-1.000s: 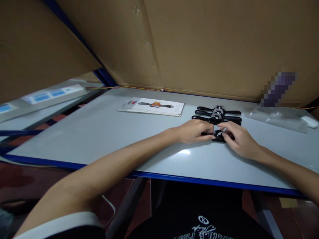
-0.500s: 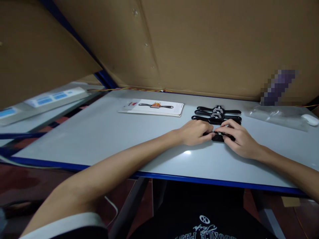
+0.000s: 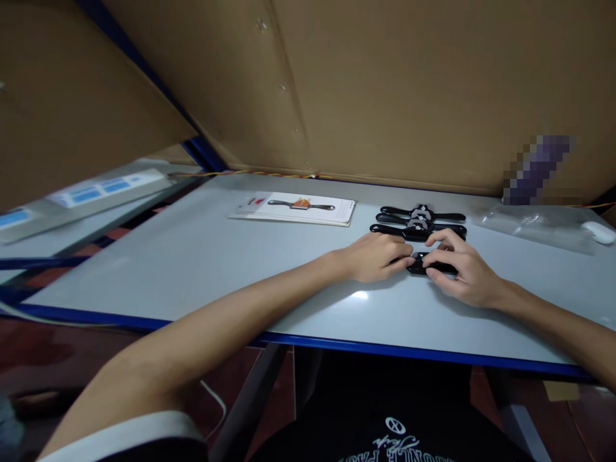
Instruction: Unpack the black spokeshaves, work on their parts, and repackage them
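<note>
A black spokeshave [image 3: 418,263] lies on the table between my hands. My left hand [image 3: 382,256] is closed around its left end, hiding that handle. My right hand [image 3: 457,266] curls over its middle and right handle, with thumb and a finger at the body and the index finger lifted a little. What the right fingertips press on is too small to make out. Just behind, three more black spokeshaves [image 3: 419,218] with grey metal parts at their middles lie in a close row.
Left of the row lie flat printed cards [image 3: 293,208] picturing a spokeshave. To the right are a clear plastic bag [image 3: 534,228] and a white computer mouse [image 3: 598,232]. A cardboard wall [image 3: 385,96] closes off the back. A power strip [image 3: 106,189] rests at the far left.
My right fingers have spread slightly and shifted on the spokeshave, so more of its middle shows; the small pale part between them is now out of sight. The left hand has barely moved.
</note>
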Action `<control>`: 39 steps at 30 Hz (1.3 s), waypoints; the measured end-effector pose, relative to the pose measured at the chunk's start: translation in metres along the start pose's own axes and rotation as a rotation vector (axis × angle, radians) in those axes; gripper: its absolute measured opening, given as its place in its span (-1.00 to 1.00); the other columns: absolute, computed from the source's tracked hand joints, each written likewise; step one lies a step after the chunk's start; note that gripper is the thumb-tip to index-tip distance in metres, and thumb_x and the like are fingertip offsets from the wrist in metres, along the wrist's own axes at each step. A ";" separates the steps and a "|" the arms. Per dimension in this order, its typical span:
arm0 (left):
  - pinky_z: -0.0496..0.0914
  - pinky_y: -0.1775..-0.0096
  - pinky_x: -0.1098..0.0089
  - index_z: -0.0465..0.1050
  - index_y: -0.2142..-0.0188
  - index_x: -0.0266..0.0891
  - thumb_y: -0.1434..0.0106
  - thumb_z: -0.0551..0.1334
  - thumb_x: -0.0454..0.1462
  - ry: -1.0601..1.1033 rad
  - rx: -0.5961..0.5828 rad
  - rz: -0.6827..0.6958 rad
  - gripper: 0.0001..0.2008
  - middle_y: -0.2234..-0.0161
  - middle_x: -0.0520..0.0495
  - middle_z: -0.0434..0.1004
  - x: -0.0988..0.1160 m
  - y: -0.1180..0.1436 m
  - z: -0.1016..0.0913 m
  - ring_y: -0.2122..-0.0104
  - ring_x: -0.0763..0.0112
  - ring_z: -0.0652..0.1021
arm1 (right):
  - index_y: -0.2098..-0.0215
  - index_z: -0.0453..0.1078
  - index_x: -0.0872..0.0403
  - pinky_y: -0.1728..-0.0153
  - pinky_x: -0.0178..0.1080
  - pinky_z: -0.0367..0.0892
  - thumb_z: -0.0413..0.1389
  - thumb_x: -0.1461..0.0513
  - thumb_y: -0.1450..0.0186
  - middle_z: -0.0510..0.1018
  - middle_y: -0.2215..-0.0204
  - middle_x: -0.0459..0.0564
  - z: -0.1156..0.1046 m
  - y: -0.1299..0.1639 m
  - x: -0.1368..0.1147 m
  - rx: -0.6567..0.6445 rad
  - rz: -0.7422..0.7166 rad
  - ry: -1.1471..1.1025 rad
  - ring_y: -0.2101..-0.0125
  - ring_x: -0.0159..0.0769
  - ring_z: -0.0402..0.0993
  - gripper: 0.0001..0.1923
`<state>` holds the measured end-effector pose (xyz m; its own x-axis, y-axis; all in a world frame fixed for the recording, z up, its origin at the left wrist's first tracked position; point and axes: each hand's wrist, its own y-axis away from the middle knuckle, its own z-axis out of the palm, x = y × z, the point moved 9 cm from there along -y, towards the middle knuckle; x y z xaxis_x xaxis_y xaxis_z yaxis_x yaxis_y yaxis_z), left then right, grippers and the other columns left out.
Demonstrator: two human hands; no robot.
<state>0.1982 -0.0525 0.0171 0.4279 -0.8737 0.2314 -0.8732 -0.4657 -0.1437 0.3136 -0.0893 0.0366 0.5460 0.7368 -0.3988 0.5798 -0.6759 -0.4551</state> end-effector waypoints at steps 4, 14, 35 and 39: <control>0.15 0.40 0.34 0.41 0.31 -0.24 -0.56 -0.02 -0.15 -0.005 0.003 0.002 -0.63 0.34 -0.09 0.50 -0.001 0.000 0.001 0.41 0.34 0.44 | 0.28 0.45 0.05 0.29 -0.14 0.43 0.09 0.27 -0.44 0.43 0.06 0.07 -0.003 -0.002 0.001 0.035 0.044 0.017 0.44 -0.40 0.38 -0.87; 0.16 0.39 0.33 0.42 0.31 -0.24 -0.55 -0.01 -0.14 -0.002 0.018 0.019 -0.64 0.35 -0.09 0.50 0.000 0.000 0.000 0.43 0.34 0.43 | 0.26 0.43 0.05 0.37 -0.20 0.41 0.11 0.30 -0.42 0.48 0.06 0.05 -0.007 -0.002 0.000 0.072 -0.013 0.025 0.48 -0.43 0.38 -0.91; 0.18 0.38 0.34 0.42 0.31 -0.25 -0.55 0.00 -0.16 0.006 0.011 0.023 -0.64 0.34 -0.10 0.50 0.001 0.000 -0.002 0.41 0.34 0.44 | 0.22 0.42 0.05 0.28 -0.15 0.46 0.09 0.35 -0.39 0.46 0.05 0.08 -0.006 -0.002 -0.005 0.050 -0.072 0.058 0.41 -0.37 0.44 -0.90; 0.19 0.38 0.34 0.42 0.30 -0.24 -0.55 0.00 -0.15 -0.001 0.013 0.020 -0.64 0.33 -0.11 0.51 0.000 0.001 -0.001 0.41 0.33 0.45 | 0.23 0.40 0.05 0.32 -0.16 0.44 0.08 0.40 -0.34 0.48 0.06 0.09 -0.006 -0.002 -0.005 0.052 -0.069 0.051 0.41 -0.34 0.44 -0.85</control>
<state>0.1973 -0.0524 0.0183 0.4109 -0.8828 0.2276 -0.8783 -0.4503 -0.1609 0.3138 -0.0917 0.0444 0.5364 0.7791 -0.3245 0.5860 -0.6205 -0.5211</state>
